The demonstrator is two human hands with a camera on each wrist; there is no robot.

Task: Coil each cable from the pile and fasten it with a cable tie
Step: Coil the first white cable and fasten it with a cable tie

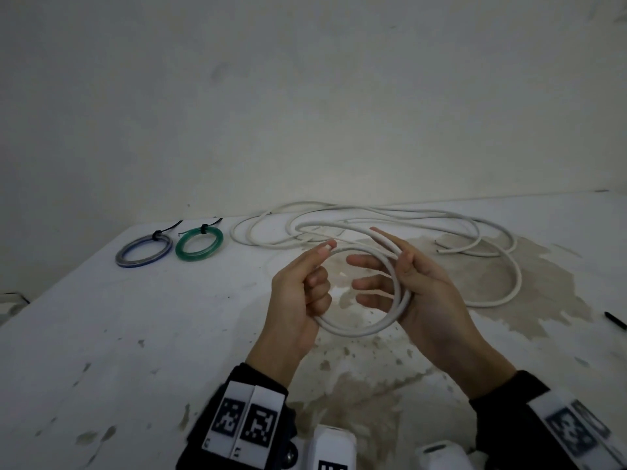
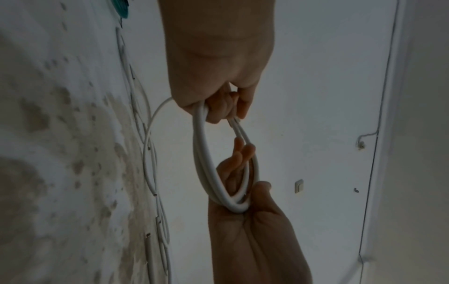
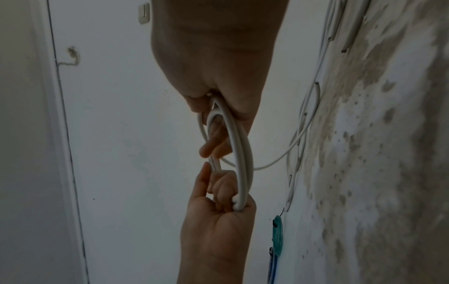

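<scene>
A white cable coil [image 1: 356, 330] of a few loops hangs between both hands above the table. My left hand [image 1: 315, 266] pinches its top strand with thumb and forefinger, and the other fingers curl round the left side. My right hand [image 1: 373, 261] has its fingers straight through the loop and its thumb clamping the right side [image 2: 239, 208]. The rest of the white cable [image 1: 373, 215] lies loose along the back of the table. In the right wrist view the coil [image 3: 240, 153] runs from my right hand [image 3: 218, 115] to my left hand [image 3: 223, 192].
A blue coil [image 1: 144, 251] and a green coil [image 1: 199, 244], each fastened with a black tie, lie at the back left of the stained white table [image 1: 135, 334]. A black cable tie [image 1: 615, 320] lies at the right edge. A wall stands close behind.
</scene>
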